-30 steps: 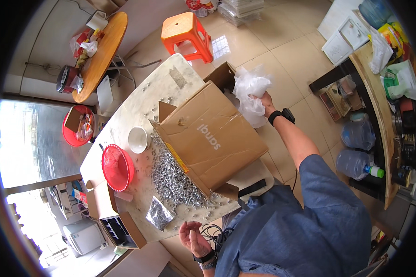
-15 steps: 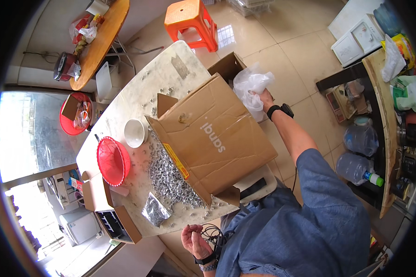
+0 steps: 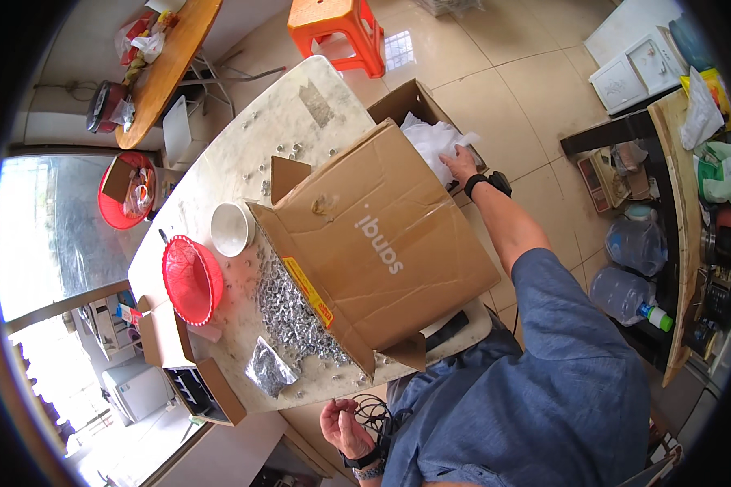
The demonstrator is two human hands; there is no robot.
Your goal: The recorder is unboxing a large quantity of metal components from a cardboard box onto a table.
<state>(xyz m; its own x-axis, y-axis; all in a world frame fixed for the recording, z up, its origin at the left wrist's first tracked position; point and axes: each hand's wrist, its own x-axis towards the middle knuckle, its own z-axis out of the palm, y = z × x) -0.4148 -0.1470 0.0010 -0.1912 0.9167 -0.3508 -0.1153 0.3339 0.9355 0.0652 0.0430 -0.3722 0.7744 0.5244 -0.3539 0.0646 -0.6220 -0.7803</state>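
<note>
My right hand [image 3: 460, 166] reaches past the far side of a large brown cardboard box [image 3: 374, 243]. Its fingers are stretched apart against a crumpled translucent plastic bag [image 3: 425, 140], which lies in the mouth of another open carton [image 3: 391, 104] beyond. Near the table's front edge my left hand [image 3: 345, 428] hovers, fingers loosely curled and thumb apart, with nothing visible in it. Black cables [image 3: 374, 412] run beside it. The large box lies tilted on the table with flaps spread, and small metal fittings [image 3: 288, 312] are heaped at its left side.
On the table [image 3: 248, 146] stand a white bowl [image 3: 232, 229], a red mesh basket [image 3: 192, 280], a clear bag of small metal parts [image 3: 270, 369] and a small open carton [image 3: 195, 377]. An orange stool [image 3: 333, 28] stands beyond. Shelving with water jugs [image 3: 621, 294] is at the right.
My right hand has moved the plastic bag into the far carton's mouth, and its fingers have spread. The large box has shifted slightly. My left hand stays nearly still.
</note>
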